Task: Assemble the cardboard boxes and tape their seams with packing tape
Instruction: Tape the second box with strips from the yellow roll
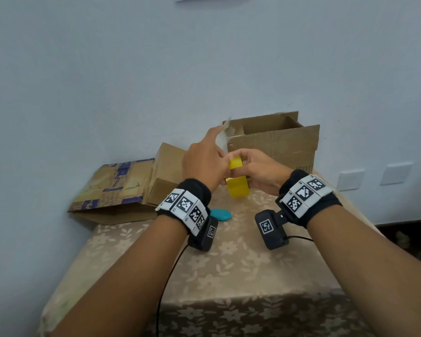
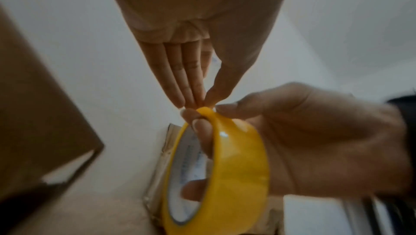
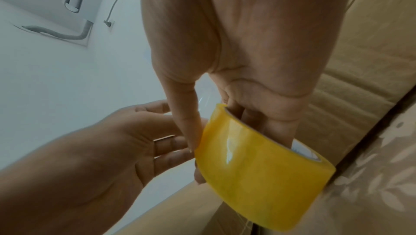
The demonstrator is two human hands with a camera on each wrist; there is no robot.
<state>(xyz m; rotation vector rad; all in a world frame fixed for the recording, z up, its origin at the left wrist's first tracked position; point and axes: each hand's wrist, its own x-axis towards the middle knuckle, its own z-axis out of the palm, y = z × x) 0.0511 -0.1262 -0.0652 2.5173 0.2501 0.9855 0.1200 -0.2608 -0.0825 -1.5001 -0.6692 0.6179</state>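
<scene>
A yellow roll of packing tape [image 1: 237, 188] [image 2: 236, 176] [image 3: 258, 176] hangs above the table between both hands. My right hand [image 1: 258, 171] [image 2: 315, 141] [image 3: 223, 125] grips it, fingers through the core and thumb on the outer face. My left hand [image 1: 204, 161] [image 2: 199, 102] [image 3: 112, 149] pinches the tape's free end at the top of the roll. A clear strip of tape [image 1: 223, 139] runs up along its raised finger. Behind the hands, an open cardboard box [image 1: 277, 144] stands against the wall, flaps up.
A flattened printed box [image 1: 117, 186] and a plain folded box [image 1: 167, 171] lie at the back left of the flower-patterned table [image 1: 229, 276]. A small teal object [image 1: 220, 214] sits under my left wrist. The wall is close behind, with sockets [image 1: 350, 180] to the right.
</scene>
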